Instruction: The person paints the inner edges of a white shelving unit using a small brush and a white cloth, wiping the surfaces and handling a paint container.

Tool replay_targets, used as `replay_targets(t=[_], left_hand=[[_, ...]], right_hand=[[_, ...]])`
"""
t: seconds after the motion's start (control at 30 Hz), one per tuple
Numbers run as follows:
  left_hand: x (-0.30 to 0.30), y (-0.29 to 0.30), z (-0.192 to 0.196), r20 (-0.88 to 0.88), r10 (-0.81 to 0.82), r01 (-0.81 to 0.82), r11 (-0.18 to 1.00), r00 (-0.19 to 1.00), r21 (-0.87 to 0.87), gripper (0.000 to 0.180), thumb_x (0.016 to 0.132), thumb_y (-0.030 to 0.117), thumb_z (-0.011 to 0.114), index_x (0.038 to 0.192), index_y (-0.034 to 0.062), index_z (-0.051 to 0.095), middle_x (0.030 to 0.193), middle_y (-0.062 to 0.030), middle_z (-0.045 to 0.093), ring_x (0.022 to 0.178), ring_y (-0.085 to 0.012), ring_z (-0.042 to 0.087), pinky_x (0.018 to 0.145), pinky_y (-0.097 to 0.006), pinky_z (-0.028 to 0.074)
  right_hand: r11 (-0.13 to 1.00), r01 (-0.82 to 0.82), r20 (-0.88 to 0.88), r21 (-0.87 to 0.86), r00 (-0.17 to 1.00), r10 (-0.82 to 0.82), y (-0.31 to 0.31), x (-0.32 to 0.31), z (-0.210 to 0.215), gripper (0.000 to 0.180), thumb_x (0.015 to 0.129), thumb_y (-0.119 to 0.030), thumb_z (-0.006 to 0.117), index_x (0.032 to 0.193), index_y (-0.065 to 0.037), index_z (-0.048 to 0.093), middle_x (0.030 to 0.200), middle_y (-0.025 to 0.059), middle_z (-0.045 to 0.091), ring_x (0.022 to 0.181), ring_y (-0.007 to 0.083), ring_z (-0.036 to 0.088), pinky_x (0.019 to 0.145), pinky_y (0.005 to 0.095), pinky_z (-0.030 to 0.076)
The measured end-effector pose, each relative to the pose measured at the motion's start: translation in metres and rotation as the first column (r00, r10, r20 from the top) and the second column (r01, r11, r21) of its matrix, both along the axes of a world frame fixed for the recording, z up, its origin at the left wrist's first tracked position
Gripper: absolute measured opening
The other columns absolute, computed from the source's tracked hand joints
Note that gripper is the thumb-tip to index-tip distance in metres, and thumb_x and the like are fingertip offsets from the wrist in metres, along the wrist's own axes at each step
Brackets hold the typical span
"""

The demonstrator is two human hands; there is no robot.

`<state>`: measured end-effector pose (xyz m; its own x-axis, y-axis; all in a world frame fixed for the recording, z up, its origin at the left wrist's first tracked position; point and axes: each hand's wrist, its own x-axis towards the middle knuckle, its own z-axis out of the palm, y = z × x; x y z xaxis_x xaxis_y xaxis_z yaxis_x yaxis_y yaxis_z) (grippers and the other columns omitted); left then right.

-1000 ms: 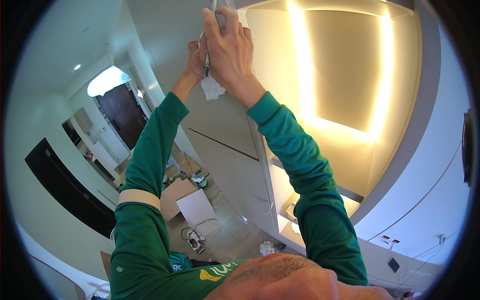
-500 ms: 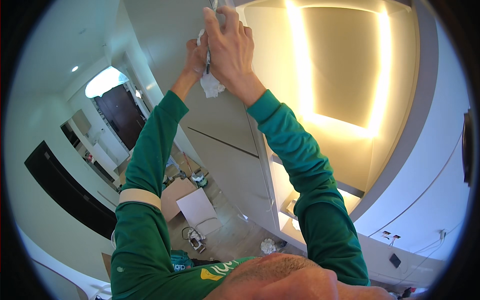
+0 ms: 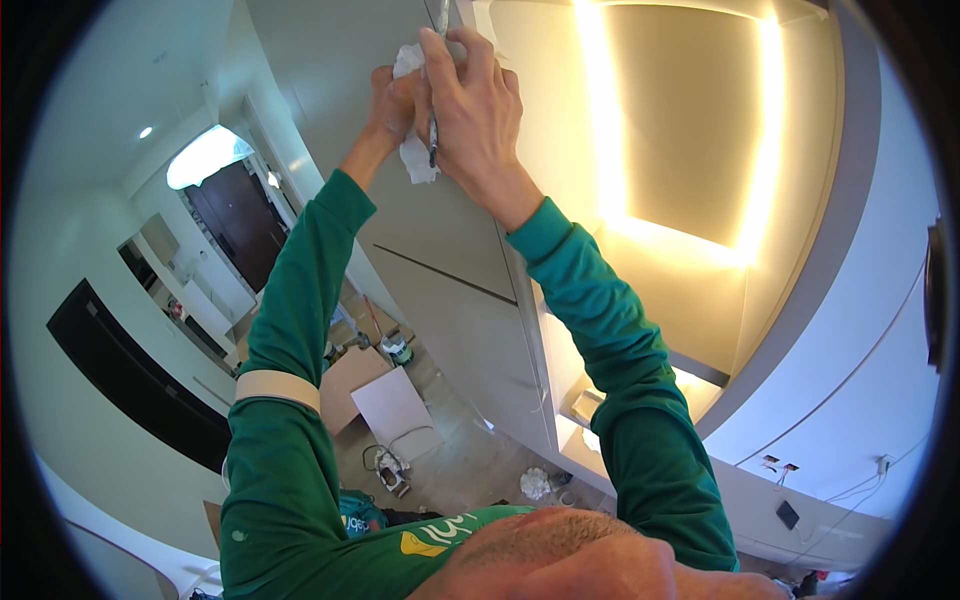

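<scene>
Far below, the floor [image 3: 470, 465] carries a flat white board [image 3: 397, 410] beside a brown cardboard sheet [image 3: 345, 385], a small paint can [image 3: 400, 350], a coiled cable [image 3: 385, 462] and a crumpled white wad [image 3: 535, 483].

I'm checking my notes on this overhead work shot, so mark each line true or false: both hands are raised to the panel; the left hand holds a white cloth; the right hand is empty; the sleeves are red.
1. Both hands are raised to the grey panel: true.
2. The left hand holds a white cloth: true.
3. The right hand is empty: false, it grips a thin dark tool.
4. The sleeves are red: false, they are green.
</scene>
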<state>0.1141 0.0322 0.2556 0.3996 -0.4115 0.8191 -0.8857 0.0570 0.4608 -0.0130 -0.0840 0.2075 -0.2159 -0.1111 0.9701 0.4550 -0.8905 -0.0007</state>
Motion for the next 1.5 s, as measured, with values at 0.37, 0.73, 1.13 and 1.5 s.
replay_targets(t=[0.37,0.73,1.13,1.5], left_hand=[[-0.045,-0.004,0.006,-0.163,0.057,-0.065,0.997,0.985,-0.043,0.025,0.076,0.023,0.067,0.073,-0.0015,0.063,0.073,-0.0047,0.062,0.065,-0.0144,0.056,0.057,-0.031,0.045],[-0.054,-0.008,0.012,-0.313,-0.028,0.022,1.0,0.949,-0.022,0.017,0.079,0.015,0.068,0.084,-0.0014,0.072,0.073,-0.0037,0.064,0.067,-0.0155,0.063,0.06,-0.028,0.049],[-0.17,-0.023,0.187,0.651,0.731,-0.871,0.439,0.204,-0.221,0.057,0.079,0.046,0.077,0.08,-0.0099,0.07,0.079,-0.0301,0.069,0.076,-0.0416,0.07,0.068,-0.047,0.054],[-0.162,-0.046,0.186,0.635,0.692,-0.917,0.393,0.344,0.069,0.061,0.079,0.056,0.072,0.084,-0.0045,0.074,0.087,-0.0284,0.071,0.083,-0.0431,0.07,0.073,-0.047,0.054]], right_hand=[[0.999,-0.032,-0.005,-0.013,0.999,0.032,-0.002,-0.009,-0.022,0.057,0.077,-0.013,0.071,0.132,-0.009,0.056,0.121,0.0133,0.052,0.094,0.0281,0.06,0.079,0.0394,0.044],[0.985,-0.158,-0.042,-0.075,0.987,0.155,-0.021,-0.046,-0.067,0.06,0.074,-0.008,0.072,0.132,-0.007,0.058,0.122,0.0148,0.056,0.097,0.0267,0.063,0.086,0.0398,0.044],[0.94,-0.257,-0.081,0.226,0.956,0.281,-0.047,-0.146,-0.21,0.042,0.073,0.004,0.061,0.114,0.002,0.069,0.109,0.0199,0.063,0.09,0.0291,0.061,0.08,0.0386,0.05],[0.935,-0.259,-0.168,0.241,0.938,0.303,-0.049,-0.169,-0.238,0.034,0.084,0.005,0.055,0.116,0.006,0.066,0.115,0.0247,0.059,0.098,0.0322,0.063,0.083,0.0386,0.054]])
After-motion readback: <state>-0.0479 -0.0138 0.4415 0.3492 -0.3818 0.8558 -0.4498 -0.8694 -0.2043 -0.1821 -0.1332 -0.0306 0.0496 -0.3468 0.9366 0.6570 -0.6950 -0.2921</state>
